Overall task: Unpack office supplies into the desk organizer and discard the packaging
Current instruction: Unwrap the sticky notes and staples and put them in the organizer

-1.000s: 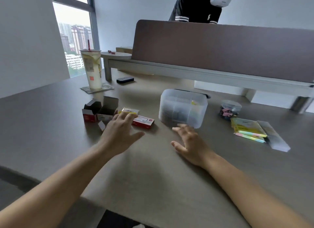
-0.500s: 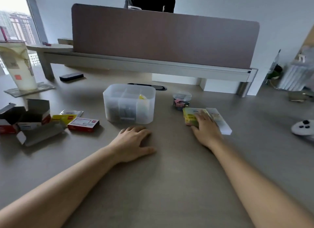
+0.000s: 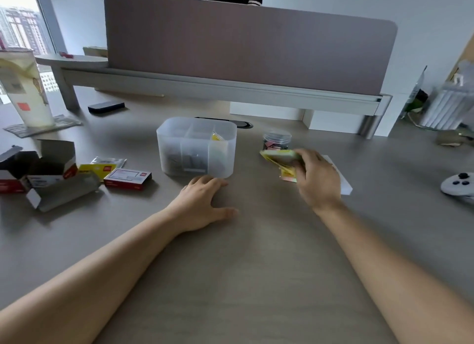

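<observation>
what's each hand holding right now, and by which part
The right hand grips the yellow sticky-note pack by its right end, lifted off the desk. The left hand holds nothing; it rests on the desk.

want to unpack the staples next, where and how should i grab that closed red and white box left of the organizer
The red and white box lies flat on the desk, long side toward you, nothing on top. Come from above with the left hand, which rests nearest, thumb on the near long edge and fingers on the far one, pinching across its narrow width. The yellow packet crowds its left end, so avoid the ends.
</observation>
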{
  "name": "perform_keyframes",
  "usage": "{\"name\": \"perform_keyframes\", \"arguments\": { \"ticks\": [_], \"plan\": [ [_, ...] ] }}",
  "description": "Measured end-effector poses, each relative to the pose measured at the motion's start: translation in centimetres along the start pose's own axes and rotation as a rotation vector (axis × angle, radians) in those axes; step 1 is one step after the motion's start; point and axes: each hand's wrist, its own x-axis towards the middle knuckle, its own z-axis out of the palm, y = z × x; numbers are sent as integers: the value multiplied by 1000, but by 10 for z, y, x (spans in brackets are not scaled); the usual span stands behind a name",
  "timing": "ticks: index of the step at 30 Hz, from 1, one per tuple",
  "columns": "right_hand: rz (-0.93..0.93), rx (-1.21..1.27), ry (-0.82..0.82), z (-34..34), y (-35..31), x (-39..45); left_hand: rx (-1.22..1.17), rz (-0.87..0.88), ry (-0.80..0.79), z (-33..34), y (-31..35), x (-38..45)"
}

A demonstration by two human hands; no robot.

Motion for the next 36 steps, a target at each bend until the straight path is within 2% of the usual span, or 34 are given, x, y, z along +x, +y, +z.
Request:
{"name": "perform_keyframes", "arguments": {
  "ticks": [2,5,8,12,15,20,26,32,36],
  "plan": [
    [62,320,32,-4,-19,1,-169,-18,83,-4,2,0],
    [176,703,-78,-1,-50,-2,-585,-79,164,-12,8,-1],
    [274,920,-249,8,-71,-7,-927,-63,142,-22,10,-6],
    [315,1085,-424,17,-90,-10,-1091,-130,207,-33,2,-9],
    [236,1031,-445,22,-95,-8,-1085,-146,222,-36,-6,-9],
    [95,762,-240,31,-98,-6,-1006,-140,230,-37,-21,-10],
    [11,685,-130,37,-93,-9,-1009,-177,239,-35,-22,-11],
    [49,746,-136,34,-90,-5,-1063,-205,295,-37,-22,-10],
    [184,1002,-293,30,-90,-2,-1073,-218,332,-36,-21,-11]
  ]
}}
